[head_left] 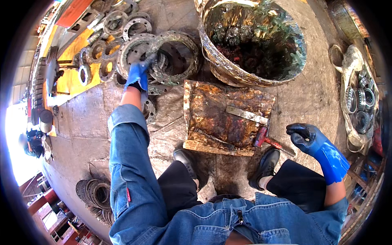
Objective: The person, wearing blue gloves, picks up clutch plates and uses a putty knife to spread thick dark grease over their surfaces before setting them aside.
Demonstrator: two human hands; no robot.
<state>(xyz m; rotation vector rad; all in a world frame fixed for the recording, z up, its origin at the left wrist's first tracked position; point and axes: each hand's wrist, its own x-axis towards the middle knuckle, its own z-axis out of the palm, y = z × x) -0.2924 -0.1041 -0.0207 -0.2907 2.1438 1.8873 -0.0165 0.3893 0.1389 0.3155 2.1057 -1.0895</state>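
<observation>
My left hand (139,75), in a blue glove, reaches to a pile of metal rings at the far left. Its blurred fingers are closed on the near-left rim of a large, grimy flange ring (191,72). That ring overlaps another ring with bolt holes (127,51). My right hand (309,138), in a blue glove with blackened fingers, hovers at the right with nothing in it. Its fingers are loosely curled, with a gap to the thumb. Left of it, a red-headed hammer (260,136) and a flat metal bar (247,114) lie on a greasy cardboard sheet (204,141).
A large grease-coated drum (228,69) stands beyond the cardboard, dark residue inside. At the right, a pale sack (352,61) holds several bearing rings (361,100). More thin rings (96,192) lean together at the lower left. A thin dark tool (214,139) rests on the cardboard.
</observation>
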